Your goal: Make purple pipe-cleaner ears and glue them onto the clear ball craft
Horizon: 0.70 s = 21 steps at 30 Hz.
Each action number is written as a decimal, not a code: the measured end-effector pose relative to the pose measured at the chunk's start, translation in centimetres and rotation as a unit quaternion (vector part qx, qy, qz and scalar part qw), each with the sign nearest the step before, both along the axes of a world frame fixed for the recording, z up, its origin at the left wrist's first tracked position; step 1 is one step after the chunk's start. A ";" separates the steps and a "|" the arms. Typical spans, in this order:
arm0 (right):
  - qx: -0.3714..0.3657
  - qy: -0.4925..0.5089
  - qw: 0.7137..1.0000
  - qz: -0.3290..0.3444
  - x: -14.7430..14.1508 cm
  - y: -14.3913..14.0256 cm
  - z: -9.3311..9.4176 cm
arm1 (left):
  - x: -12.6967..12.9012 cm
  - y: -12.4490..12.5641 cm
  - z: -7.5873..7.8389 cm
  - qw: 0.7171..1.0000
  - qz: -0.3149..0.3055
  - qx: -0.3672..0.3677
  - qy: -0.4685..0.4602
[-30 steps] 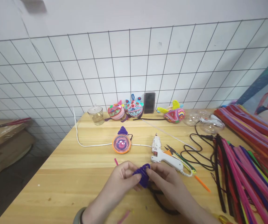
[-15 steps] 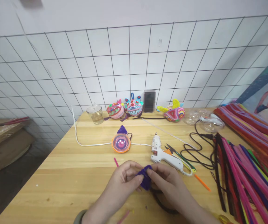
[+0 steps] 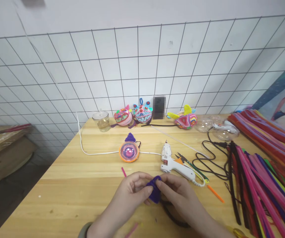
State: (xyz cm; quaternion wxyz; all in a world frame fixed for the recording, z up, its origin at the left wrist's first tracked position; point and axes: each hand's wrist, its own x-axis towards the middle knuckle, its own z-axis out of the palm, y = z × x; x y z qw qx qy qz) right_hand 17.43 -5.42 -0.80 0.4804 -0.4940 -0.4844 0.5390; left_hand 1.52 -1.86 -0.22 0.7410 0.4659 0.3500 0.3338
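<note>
Together, the left hand [image 3: 132, 191] and the right hand [image 3: 179, 190] hold a small, fuzzy purple piece [image 3: 155, 195] at the lower middle of the frame, above the counter [image 3: 68, 185]. The fingers of both hands are closed on it in a pinch: the left thumb presses its front, while the right thumb and forefinger nip its upper edge. The fingers behind it are mostly hidden, so how they sit cannot be told. A thick black strip [image 3: 171, 216] curves under the right hand.

Just beyond the left hand lies a pink stick [image 3: 123, 171]. Near the centre of the frame rests an orange-rimmed ball [image 3: 129, 152] with a purple triangle [image 3: 130, 138] at its upper side. To its right a white glue gun [image 3: 178, 168] lies with its nozzle toward the top of the frame, and dark-tipped cutters [image 3: 193, 166] lie beside it. An orange stick [image 3: 215, 193] is near the glue gun's cable end.

Farther back, a lidded glass jar [image 3: 102, 123] stands left of a pink ornament [image 3: 123, 118] and a blue ornament [image 3: 142, 115]; a yellow-winged ornament [image 3: 185, 120] sits farther right. Colourful pipe cleaners [image 3: 261, 195] fill the lower right of the frame.
</note>
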 end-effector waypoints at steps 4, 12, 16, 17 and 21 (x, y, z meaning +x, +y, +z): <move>0.004 0.009 1.000 0.015 0.0 -0.1 0.0 | 0.0 0.0 0.1 1.000 -0.001 -0.009 -0.007; 0.022 -0.009 1.000 0.020 0.1 -0.2 -0.8 | 0.0 -0.1 0.1 1.000 0.000 -0.017 -0.019; 0.031 -0.026 0.999 0.026 0.2 -0.3 -1.0 | -0.2 0.1 0.0 0.999 -0.009 -0.023 -0.025; 0.035 -0.031 0.999 0.028 0.2 -0.3 -1.0 | -0.3 0.1 0.0 0.999 -0.010 -0.026 -0.028; 0.045 -0.034 0.998 0.027 0.2 -0.3 -0.9 | -0.3 0.1 -0.1 0.998 -0.010 -0.039 -0.039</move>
